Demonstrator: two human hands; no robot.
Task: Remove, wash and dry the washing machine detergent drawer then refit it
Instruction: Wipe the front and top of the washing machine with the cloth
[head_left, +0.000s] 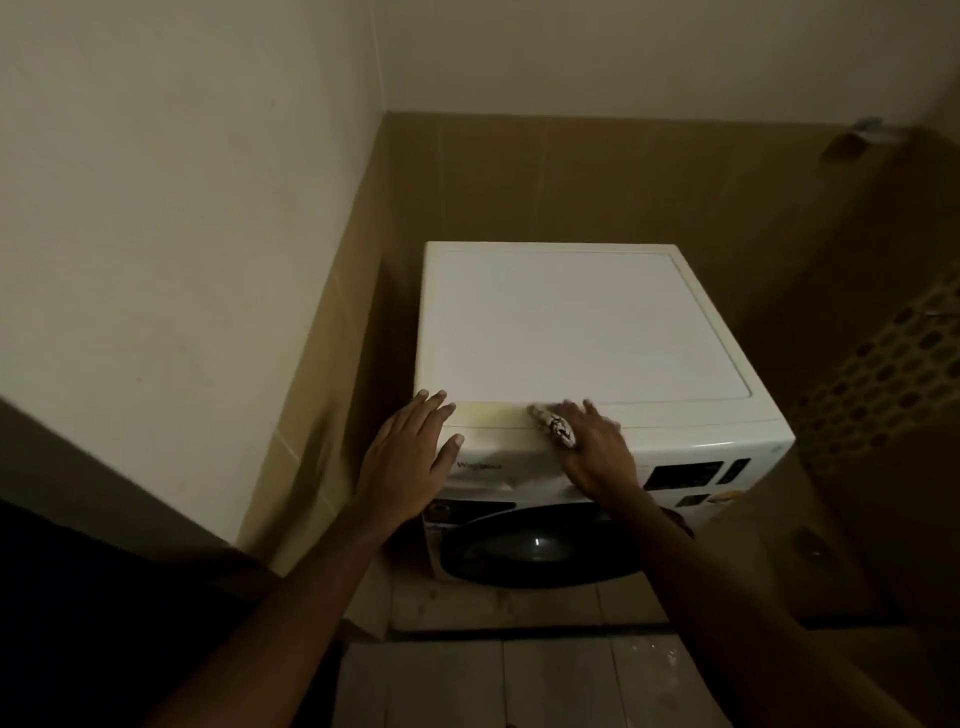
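The white plastic detergent drawer (485, 470) is seated flush in the upper left front of the white front-loading washing machine (582, 327), face directed toward the person, visible long axis left-right; the left hand (402, 462) is laid flat, released, on the front left corner; the right hand (597, 452) is pressed, fingers straight, on a black-and-white patterned cloth (553, 428).

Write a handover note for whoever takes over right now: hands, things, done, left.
Hands: the left hand is open, flat on the top front left corner of the washer. The right hand is open and presses a cloth on the top front edge.
Things: the drawer sits flush in its slot, below and between the hands.
Done: cannot tell whether it has been out and washed.
Left: if it was, probably just finish wiping. If not, pull it out, wash, dry and refit.
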